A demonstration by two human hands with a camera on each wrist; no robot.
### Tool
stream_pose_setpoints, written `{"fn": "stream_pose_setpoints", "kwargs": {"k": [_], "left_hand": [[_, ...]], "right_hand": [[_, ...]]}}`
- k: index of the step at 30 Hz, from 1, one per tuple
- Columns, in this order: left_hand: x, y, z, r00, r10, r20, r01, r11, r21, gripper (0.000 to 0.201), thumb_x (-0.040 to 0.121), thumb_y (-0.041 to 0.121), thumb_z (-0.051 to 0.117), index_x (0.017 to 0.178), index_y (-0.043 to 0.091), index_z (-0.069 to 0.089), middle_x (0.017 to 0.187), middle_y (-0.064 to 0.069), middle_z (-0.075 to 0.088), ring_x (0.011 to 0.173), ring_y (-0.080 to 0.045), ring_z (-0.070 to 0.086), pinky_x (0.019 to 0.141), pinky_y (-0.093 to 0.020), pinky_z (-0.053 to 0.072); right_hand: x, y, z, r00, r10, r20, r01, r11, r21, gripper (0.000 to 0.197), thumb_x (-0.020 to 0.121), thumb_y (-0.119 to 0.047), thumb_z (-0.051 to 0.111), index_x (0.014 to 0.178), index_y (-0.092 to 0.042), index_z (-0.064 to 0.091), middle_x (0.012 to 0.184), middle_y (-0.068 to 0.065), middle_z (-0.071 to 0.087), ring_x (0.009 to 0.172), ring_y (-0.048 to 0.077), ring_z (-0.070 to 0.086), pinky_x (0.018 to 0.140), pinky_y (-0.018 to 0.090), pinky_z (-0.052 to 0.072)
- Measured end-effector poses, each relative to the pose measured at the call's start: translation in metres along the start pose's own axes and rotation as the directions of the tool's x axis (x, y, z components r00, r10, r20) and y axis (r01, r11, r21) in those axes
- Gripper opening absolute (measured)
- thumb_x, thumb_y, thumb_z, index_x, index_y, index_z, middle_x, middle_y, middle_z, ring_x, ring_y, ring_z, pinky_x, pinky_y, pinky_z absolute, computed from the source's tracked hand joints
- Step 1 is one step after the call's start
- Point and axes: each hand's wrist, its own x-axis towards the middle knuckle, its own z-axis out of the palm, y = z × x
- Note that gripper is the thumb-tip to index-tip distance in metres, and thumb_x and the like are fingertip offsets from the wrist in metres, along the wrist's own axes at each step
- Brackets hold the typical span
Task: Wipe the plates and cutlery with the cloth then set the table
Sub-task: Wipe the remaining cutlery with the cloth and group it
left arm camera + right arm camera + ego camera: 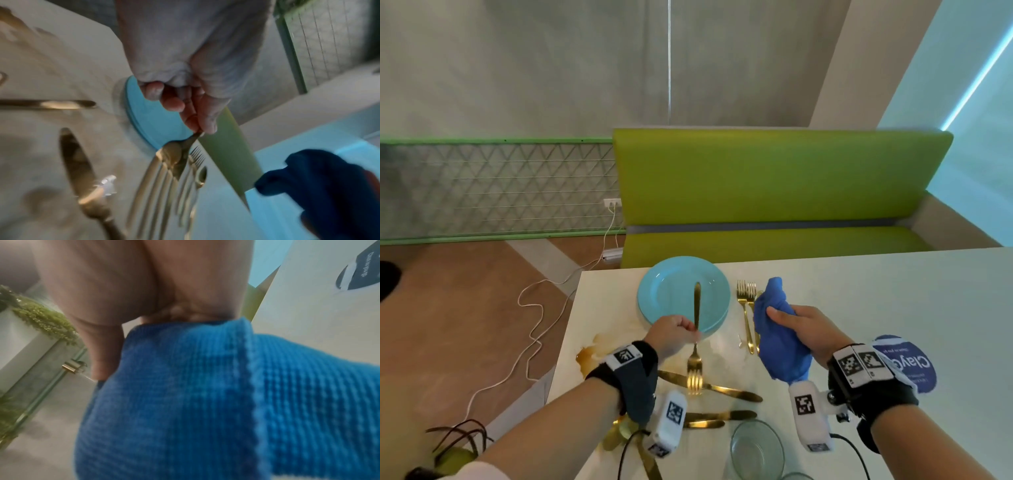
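My left hand [675, 334] pinches a gold fork [695, 356] by the middle of its handle, tines pointing back at me, handle end raised over the light blue plates [671, 291]. In the left wrist view the same fork [162, 175] hangs blurred below my fingers [205, 116]. My right hand [803, 329] grips a bunched blue cloth [779, 339] just right of the fork; the cloth [205, 402] fills the right wrist view. Two more gold forks [746, 308] lie right of the plates. Gold knives [722, 389] lie on the white table [859, 291] near me.
A brown spill [592, 349] stains the table's left edge. A glass bowl [756, 448] stands near me, and a blue round label [907, 359] lies at the right. A green bench [774, 192] stands beyond the table. White cables [530, 329] trail over the floor at left.
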Motion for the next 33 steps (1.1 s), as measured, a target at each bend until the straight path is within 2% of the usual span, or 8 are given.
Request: {"fn": "stream_pose_setpoints", "kwargs": {"k": [3, 6, 10, 14, 20, 26, 30, 33], "left_hand": [[-0.002, 0.026, -0.001, 0.998, -0.054, 0.026, 0.057, 0.989, -0.137, 0.013, 0.083, 0.009, 0.067, 0.076, 0.016, 0.058, 0.079, 0.002, 0.060, 0.079, -0.013, 0.051, 0.071, -0.025, 0.038], [-0.005, 0.041, 0.007, 0.999, -0.041, 0.031, 0.046, 0.980, -0.195, 0.020, 0.085, 0.007, 0.064, 0.071, 0.016, 0.054, 0.068, 0.003, 0.055, 0.063, -0.008, 0.044, 0.059, -0.021, 0.033], [-0.006, 0.052, 0.015, 0.999, -0.024, -0.035, 0.015, 0.973, -0.232, 0.031, 0.082, -0.006, 0.057, 0.062, 0.016, 0.050, 0.063, 0.001, 0.049, 0.058, -0.009, 0.041, 0.045, -0.010, 0.035], [-0.010, 0.054, 0.016, 0.997, -0.049, -0.056, 0.032, 0.960, -0.279, 0.032, 0.082, -0.010, 0.054, 0.062, 0.014, 0.049, 0.062, 0.000, 0.046, 0.057, -0.010, 0.038, 0.037, -0.007, 0.032], [-0.009, 0.055, 0.018, 0.990, -0.069, -0.124, 0.010, 0.905, -0.425, 0.028, 0.084, 0.001, 0.064, 0.067, 0.016, 0.047, 0.072, -0.001, 0.054, 0.063, -0.008, 0.043, 0.056, -0.019, 0.034], [-0.010, 0.057, 0.020, 0.982, -0.074, -0.172, -0.026, 0.854, -0.520, 0.024, 0.088, 0.006, 0.062, 0.071, 0.015, 0.048, 0.075, 0.001, 0.057, 0.068, -0.009, 0.047, 0.058, -0.019, 0.035], [-0.013, 0.056, 0.011, 0.995, -0.059, -0.082, 0.013, 0.878, -0.478, 0.007, 0.090, 0.018, 0.062, 0.087, 0.017, 0.055, 0.095, -0.001, 0.060, 0.073, -0.010, 0.046, 0.061, -0.021, 0.034], [-0.006, 0.051, -0.012, 0.995, 0.000, -0.102, -0.040, 0.919, -0.392, 0.028, 0.087, 0.021, 0.066, 0.110, 0.016, 0.051, 0.099, -0.001, 0.055, 0.074, -0.010, 0.050, 0.063, -0.022, 0.035]], "right_hand": [[0.003, -0.002, 0.014, 0.998, -0.002, 0.057, 0.005, 0.999, -0.053, 0.048, 0.088, -0.037, 0.058, 0.093, 0.011, 0.065, 0.098, 0.027, 0.068, 0.094, 0.035, 0.065, 0.093, 0.043, 0.048], [0.008, -0.006, 0.035, 0.995, 0.007, 0.099, 0.016, 0.972, -0.235, 0.059, 0.086, -0.049, 0.054, 0.077, 0.009, 0.060, 0.083, 0.030, 0.062, 0.076, 0.026, 0.058, 0.078, 0.036, 0.046], [0.009, -0.006, 0.060, 0.986, 0.011, 0.165, 0.065, 0.894, -0.444, 0.047, 0.085, -0.051, 0.056, 0.058, -0.014, 0.043, 0.062, 0.004, 0.047, 0.060, 0.015, 0.042, 0.064, 0.026, 0.035], [0.014, -0.003, 0.067, 0.991, 0.040, 0.128, 0.015, 0.917, -0.398, 0.034, 0.076, -0.045, 0.069, 0.064, -0.016, 0.056, 0.078, 0.009, 0.062, 0.072, 0.020, 0.055, 0.071, 0.031, 0.047], [0.013, 0.003, 0.061, 0.989, 0.129, 0.078, -0.091, 0.923, -0.374, 0.027, 0.071, -0.039, 0.073, 0.067, -0.016, 0.059, 0.082, 0.007, 0.064, 0.077, 0.020, 0.057, 0.077, 0.030, 0.048], [0.013, 0.000, 0.044, 0.993, 0.096, -0.063, -0.108, 0.964, -0.241, 0.021, 0.073, -0.028, 0.075, 0.071, -0.013, 0.060, 0.075, 0.005, 0.062, 0.071, 0.018, 0.056, 0.071, 0.027, 0.046], [0.016, -0.011, 0.016, 0.996, 0.040, -0.078, -0.068, 0.920, -0.387, 0.020, 0.077, -0.025, 0.071, 0.066, -0.018, 0.056, 0.069, 0.000, 0.058, 0.064, 0.011, 0.052, 0.058, 0.021, 0.040], [0.017, -0.022, -0.010, 0.999, 0.049, -0.017, -0.050, 0.848, -0.528, 0.021, 0.077, -0.026, 0.071, 0.066, -0.018, 0.055, 0.069, -0.002, 0.057, 0.065, 0.010, 0.052, 0.060, 0.020, 0.041]]}}
